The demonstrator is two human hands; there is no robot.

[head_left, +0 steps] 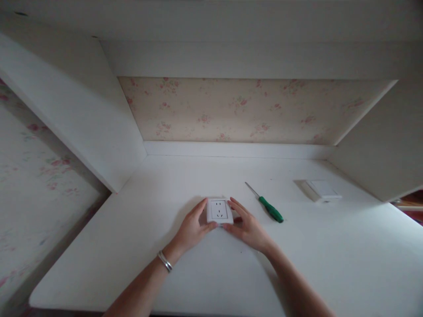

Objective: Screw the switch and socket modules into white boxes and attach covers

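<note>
A white square wall socket (219, 210) lies face up on the white desk (198, 273), its plug holes showing. My left hand (191, 229), with a silver bracelet at the wrist, grips its left side, thumb at the near edge and fingers along the far-left corner. My right hand (247, 226) holds the right side the same way. Both hands pinch the socket between them, resting on the desk.
A green-handled screwdriver (268, 207) lies just right of my right hand, tip pointing away. Farther right sits a white switch plate (322, 189). White side panels flank the desk; floral wallpaper (244, 110) covers the back wall.
</note>
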